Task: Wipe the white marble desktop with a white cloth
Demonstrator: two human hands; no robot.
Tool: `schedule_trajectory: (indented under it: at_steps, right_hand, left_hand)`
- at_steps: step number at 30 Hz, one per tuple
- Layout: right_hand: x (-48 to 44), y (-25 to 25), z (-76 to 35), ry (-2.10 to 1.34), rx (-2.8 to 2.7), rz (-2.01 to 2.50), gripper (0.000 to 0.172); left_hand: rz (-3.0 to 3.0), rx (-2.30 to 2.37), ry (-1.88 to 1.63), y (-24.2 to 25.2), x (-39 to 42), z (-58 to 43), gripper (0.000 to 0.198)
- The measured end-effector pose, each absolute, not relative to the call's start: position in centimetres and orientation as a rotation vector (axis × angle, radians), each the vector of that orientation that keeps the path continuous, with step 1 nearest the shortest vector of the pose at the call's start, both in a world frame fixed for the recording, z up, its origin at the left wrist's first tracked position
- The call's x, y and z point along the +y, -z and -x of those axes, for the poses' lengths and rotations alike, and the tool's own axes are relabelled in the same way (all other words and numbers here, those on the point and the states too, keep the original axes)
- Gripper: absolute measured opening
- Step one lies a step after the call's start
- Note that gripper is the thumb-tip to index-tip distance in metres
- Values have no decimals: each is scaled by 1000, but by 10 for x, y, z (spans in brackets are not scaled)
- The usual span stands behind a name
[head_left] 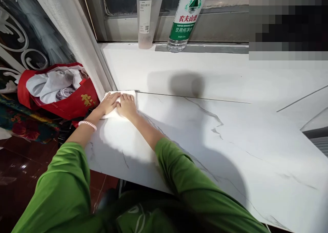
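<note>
A white cloth [115, 114] lies folded on the white marbled tabletop [159, 151], at its far left corner. My left hand [109, 103] presses down on the cloth's left part, fingers stretched out and lying flat. Close beside it, my right hand [127, 106] also rests flat on the cloth with its fingers pointing away from me. The two hands nearly touch at the thumbs. A pink coiled band [87, 124] circles my left wrist.
On the windowsill stand a water bottle [188, 16] with a green and white label and a translucent cup [147, 35]. Left of the table, a red bag [69, 106] holds pale fabric, beside a white curtain [71, 24]. A blurred-out block covers the upper right.
</note>
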State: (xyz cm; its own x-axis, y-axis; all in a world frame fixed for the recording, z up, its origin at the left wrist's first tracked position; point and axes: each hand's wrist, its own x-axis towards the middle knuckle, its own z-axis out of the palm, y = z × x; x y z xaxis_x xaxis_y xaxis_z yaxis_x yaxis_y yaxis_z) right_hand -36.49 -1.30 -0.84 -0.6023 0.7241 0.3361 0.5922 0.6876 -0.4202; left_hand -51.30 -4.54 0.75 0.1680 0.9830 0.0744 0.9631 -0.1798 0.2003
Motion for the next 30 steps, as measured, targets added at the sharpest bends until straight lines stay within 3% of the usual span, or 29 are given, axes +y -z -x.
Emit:
schedule_trajectory:
  at_steps: [5, 12, 25, 30]
  right_hand:
    - [7, 10, 369, -383, -2382, 1071, 49]
    - [-6, 9, 366, -357, -2429, 979, 44]
    - [-196, -10, 306, -300, -2739, 768, 64]
    - [-218, -16, 304, -328, -2809, 719, 64]
  left_hand:
    - [-2295, 1958, -232, -8, -22, 516, 58]
    - [-2207, 2129, -242, -3, -53, 508, 55]
    - [-2305, 2042, -409, -3, -259, 462, 54]
    - [-2277, 2092, -423, -7, -287, 453, 53]
